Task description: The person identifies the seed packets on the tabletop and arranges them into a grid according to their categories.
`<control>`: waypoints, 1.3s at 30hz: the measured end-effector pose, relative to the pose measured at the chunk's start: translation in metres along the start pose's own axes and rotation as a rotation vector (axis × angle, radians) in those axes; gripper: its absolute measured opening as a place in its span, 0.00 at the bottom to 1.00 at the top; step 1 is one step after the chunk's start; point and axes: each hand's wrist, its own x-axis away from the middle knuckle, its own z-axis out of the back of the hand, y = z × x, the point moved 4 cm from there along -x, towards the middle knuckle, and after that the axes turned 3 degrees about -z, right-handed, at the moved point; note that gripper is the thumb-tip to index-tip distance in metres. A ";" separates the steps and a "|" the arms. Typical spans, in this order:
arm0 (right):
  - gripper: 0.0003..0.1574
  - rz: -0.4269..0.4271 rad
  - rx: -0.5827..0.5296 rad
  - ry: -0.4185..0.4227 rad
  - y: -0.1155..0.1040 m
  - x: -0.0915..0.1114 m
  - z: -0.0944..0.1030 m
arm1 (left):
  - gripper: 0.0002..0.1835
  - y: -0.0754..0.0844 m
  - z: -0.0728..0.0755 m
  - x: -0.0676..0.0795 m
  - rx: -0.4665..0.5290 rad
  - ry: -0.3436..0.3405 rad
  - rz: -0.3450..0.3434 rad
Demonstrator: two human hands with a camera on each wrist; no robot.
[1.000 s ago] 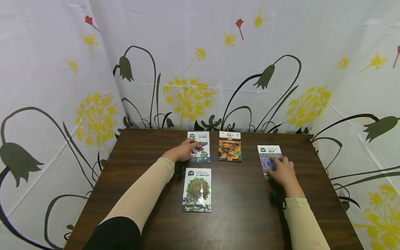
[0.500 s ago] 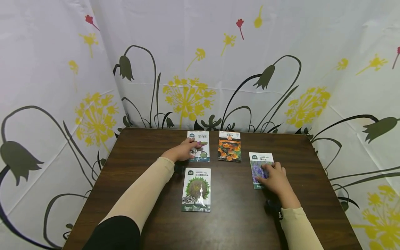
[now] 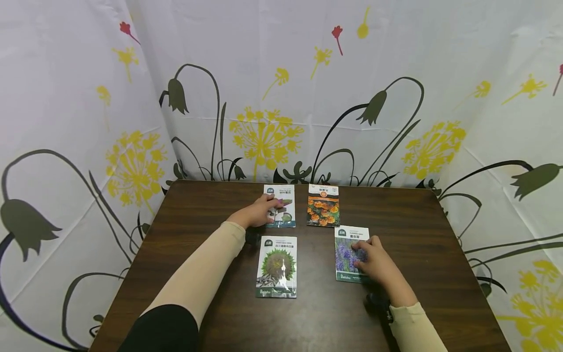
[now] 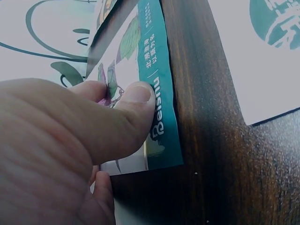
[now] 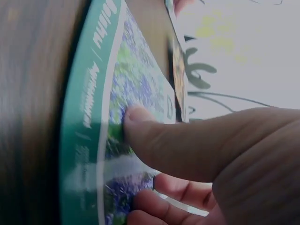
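In the head view, my left hand [image 3: 257, 212] rests on a white seed packet [image 3: 286, 191] with a teal lower band. Its thumb [image 4: 140, 96] presses the packet's face in the left wrist view. My right hand [image 3: 380, 264] holds a lavender seed packet [image 3: 345, 261] by its right side. The thumb [image 5: 140, 119] lies over the purple flower picture, with the other fingers curled near the edge. A marigold seed packet [image 3: 323, 210] lies between and beyond the hands. The sunflower seed packet [image 3: 277, 266] lies flat, just left of the lavender one.
All the packets are on a dark wooden table [image 3: 325, 322]. A white cloth [image 3: 281, 98] with printed flowers hangs behind the table and along its sides. A dark wrist device [image 3: 376, 303] is on the right wrist.
My right hand has brought the lavender packet left and nearer across the table, up to the sunflower packet's right. My left hand and the other packets have stayed put.
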 end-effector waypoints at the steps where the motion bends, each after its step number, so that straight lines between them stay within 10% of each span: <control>1: 0.27 -0.006 -0.007 -0.015 -0.003 0.001 -0.003 | 0.30 0.000 0.000 0.000 0.000 -0.001 0.002; 14: 0.28 0.124 0.043 -0.068 -0.035 0.008 -0.029 | 0.29 -0.002 -0.001 0.001 0.006 0.006 0.001; 22: 0.50 0.219 0.068 -0.108 -0.057 0.011 -0.043 | 0.30 -0.001 0.001 0.000 -0.001 -0.007 -0.001; 39: 0.45 0.303 0.161 -0.056 -0.067 0.017 -0.044 | 0.27 0.009 0.001 0.000 -0.036 0.031 -0.021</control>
